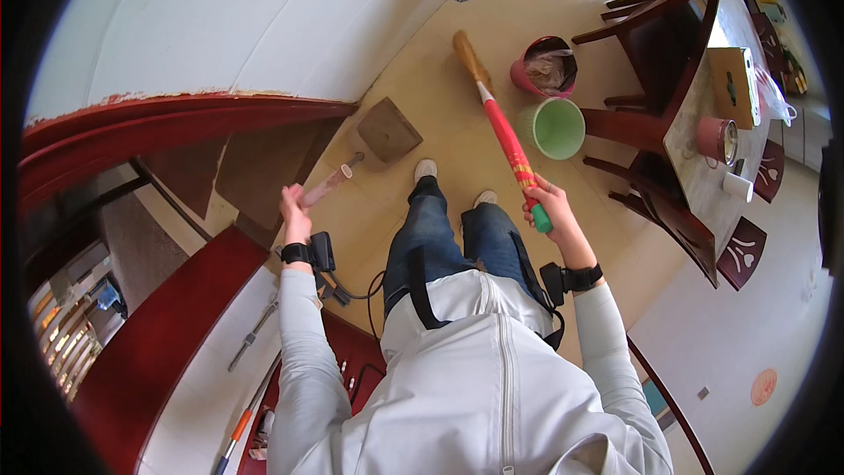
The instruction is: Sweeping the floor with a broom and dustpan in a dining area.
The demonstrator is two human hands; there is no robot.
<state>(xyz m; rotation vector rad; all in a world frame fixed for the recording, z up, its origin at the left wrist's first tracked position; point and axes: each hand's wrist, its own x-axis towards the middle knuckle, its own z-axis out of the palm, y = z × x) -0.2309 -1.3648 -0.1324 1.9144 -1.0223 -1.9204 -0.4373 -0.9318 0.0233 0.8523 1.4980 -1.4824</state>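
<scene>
My right hand (548, 208) is closed around the red handle of a broom (506, 128), just above its green end cap. The broom's tan bristles point away from me, near the floor to the left of a pink bin. In my left hand (296, 211) is the pale, tube-like handle of a dustpan (389, 130). The dustpan's flat grey-brown pan lies out ahead by the doorway corner, and its handle slants back towards my palm. Some of my left fingers are hidden behind the hand.
A pink bin (521, 76) with a plastic liner and a green bin (559, 128) stand right of the broom. Beyond them are dark wooden chairs (666, 59) and a table (692, 175) bearing a box and cups. A red door frame (198, 120) runs along the left.
</scene>
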